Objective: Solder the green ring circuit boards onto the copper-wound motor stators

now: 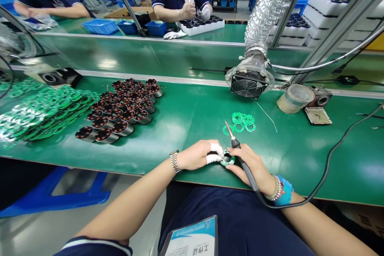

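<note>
My left hand point(196, 155), with white covers on thumb and forefinger, pinches the left edge of a small ring-shaped green circuit board point(227, 164) near the table's front edge. Whether a motor part sits beneath that ring I cannot tell. In my right hand point(260, 171) lies a soldering iron point(248, 174), its tip pointing up and away, off the board. The thumb and a finger of this hand also touch the ring's right side. Just beyond are several loose green ring boards point(248, 122) and a thin piece of wire point(268, 118).
Several copper-wound motor stators point(129, 116) stand left of centre, beside stacked green board panels point(45, 112). A fan on a foil duct point(249, 82) hangs ahead. A round tub point(295, 98) and sponge stand point(318, 116) are right. The iron's cable point(327, 168) loops rightward. Two people sit opposite.
</note>
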`<state>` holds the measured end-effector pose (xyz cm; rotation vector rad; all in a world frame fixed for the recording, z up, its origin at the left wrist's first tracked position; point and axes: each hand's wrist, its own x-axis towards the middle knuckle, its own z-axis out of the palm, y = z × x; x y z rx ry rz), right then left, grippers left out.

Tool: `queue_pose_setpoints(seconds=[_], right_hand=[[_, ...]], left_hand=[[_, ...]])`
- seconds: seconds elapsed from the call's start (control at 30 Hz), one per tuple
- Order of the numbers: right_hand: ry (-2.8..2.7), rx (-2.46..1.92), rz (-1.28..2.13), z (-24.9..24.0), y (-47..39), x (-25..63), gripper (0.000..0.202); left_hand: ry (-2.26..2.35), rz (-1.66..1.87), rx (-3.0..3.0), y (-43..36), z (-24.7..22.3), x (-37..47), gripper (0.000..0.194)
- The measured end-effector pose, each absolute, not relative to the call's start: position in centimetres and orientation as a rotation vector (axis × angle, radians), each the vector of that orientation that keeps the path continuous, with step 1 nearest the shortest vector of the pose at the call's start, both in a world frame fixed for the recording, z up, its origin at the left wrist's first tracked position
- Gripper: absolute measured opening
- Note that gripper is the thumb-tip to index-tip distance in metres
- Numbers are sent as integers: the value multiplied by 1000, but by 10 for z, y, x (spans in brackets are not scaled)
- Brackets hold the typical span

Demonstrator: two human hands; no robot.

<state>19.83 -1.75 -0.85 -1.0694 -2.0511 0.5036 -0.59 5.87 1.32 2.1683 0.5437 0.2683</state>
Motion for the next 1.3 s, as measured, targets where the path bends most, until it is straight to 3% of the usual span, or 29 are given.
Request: queue_pose_setpoints(seconds=[0.13,0.3,0.53,0.73,0.93,1.17,1.3], right_hand=[[-2049,-1058,498,-10,-17,198,31],[-2047,-1081,496,-11,-18,198,29],[-2030,-1079,538,-6,-16,198,29],[-2063,-1097,829,6,-11,213,37],[-2077,-1107,632,2,-21,207,36],[-2035,-1137,611,0,-21,201,32],[-2010,-1128,635,-3,-21,202,33]], left_hand=[[767,426,2093,40,8,0,13],[1077,685,1557,10,-10,17,9],[964,741,997,12,-8,22,31],[1089,621,1385,10,-6,8,17],[1180,599,1918,3,0,5,18],[1049,383,1255,10,-1,13,21],[1033,444,1677,12,-3,0,21]])
